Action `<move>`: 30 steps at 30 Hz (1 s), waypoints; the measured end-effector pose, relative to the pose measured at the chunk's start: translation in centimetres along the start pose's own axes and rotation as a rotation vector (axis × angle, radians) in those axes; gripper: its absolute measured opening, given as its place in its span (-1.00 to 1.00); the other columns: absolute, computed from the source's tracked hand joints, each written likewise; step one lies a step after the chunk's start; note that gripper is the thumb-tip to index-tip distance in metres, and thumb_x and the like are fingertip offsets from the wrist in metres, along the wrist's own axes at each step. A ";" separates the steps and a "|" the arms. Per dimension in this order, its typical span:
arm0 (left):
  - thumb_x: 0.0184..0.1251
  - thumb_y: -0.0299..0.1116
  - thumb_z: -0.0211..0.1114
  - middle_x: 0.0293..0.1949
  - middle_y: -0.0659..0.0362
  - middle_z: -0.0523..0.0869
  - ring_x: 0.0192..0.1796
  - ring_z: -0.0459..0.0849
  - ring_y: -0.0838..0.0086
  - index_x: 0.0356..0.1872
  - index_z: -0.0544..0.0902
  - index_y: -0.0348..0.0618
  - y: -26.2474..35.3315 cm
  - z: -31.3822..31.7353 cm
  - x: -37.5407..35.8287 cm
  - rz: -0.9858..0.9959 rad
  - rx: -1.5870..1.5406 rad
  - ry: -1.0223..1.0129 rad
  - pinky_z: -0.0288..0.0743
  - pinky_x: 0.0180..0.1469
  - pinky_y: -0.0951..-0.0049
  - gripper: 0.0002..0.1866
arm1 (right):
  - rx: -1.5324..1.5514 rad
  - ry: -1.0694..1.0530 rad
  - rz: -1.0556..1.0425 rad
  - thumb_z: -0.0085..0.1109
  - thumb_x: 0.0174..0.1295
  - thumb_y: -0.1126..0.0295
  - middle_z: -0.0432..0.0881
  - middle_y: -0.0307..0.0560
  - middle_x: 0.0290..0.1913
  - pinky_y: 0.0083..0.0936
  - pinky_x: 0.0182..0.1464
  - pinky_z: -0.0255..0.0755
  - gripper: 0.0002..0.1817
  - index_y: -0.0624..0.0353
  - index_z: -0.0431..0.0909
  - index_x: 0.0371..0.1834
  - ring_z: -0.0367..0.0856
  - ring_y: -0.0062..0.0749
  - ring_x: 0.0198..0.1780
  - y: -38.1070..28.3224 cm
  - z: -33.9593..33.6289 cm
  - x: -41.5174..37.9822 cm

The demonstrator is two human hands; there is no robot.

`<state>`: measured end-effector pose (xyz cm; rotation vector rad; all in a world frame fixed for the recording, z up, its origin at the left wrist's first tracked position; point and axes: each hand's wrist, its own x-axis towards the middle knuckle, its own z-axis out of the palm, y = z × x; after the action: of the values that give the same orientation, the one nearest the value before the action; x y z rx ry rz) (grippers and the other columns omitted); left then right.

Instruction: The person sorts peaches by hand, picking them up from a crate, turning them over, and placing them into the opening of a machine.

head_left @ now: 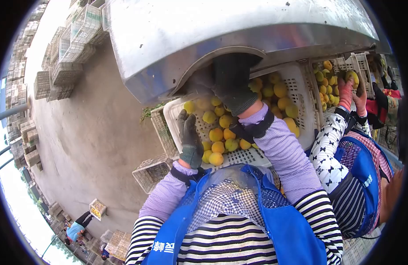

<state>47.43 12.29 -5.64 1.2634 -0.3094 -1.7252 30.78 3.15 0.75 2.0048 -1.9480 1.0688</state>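
Note:
Both of my hands wear dark gloves. My left hand (pixel 190 134) is at the left side of a white plastic crate (pixel 173 119), with its fingers stretched out and nothing seen in its grasp. Yellow-orange fruits (pixel 216 146) lie in the crate just right of it. My right hand (pixel 235 81) reaches over the crate toward an opening in the metal machine (pixel 239 26). Its fingers are lost in the dark there, so what they hold cannot be made out. More fruits (pixel 280 90) lie in the crate to the right of my right wrist.
At the right, a co-worker (pixel 358 176) in pink gloves holds a greenish-yellow fruit (pixel 352 79) over another fruit crate (pixel 316 88). Stacked crates (pixel 71 48) stand at the left. An empty crate (pixel 153 173) is beside my left forearm. A distant person (pixel 76 229) carries a crate.

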 end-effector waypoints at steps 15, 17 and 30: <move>0.19 0.07 0.28 0.23 -0.09 0.59 0.27 0.56 -0.04 0.22 0.56 -0.01 -27.9 -15.8 15.8 -0.426 1.894 -0.492 0.41 0.29 0.08 -0.39 | -0.134 -0.961 0.767 0.40 0.06 -0.04 0.44 0.15 0.32 -0.26 0.30 0.35 -0.15 0.20 0.35 0.35 0.38 -0.07 0.39 9.3 16.1 -34.0; 0.21 0.04 0.27 0.18 -0.09 0.62 0.21 0.61 -0.02 0.17 0.56 -0.06 -22.0 -12.8 13.7 -0.423 1.608 -0.290 0.46 0.25 0.08 -0.43 | 0.085 -1.027 0.879 0.41 0.06 -0.08 0.41 0.14 0.36 -0.29 0.33 0.33 -0.09 0.23 0.32 0.39 0.34 -0.13 0.44 9.3 15.5 -31.6; 0.49 -0.30 0.10 0.25 -0.07 0.55 0.24 0.58 0.25 0.37 0.34 -0.43 2.5 -1.6 2.0 -0.249 0.292 -0.756 0.50 0.27 0.27 -0.47 | 1.136 -0.616 0.793 0.21 0.33 0.26 0.52 -0.02 0.25 -0.34 0.30 0.37 -0.40 0.21 0.34 0.41 0.46 -0.29 0.28 2.7 -5.9 -11.6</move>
<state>50.10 9.88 -5.89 0.8111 -0.8975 -2.4005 27.12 15.47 -2.52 2.1543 -3.0358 2.3963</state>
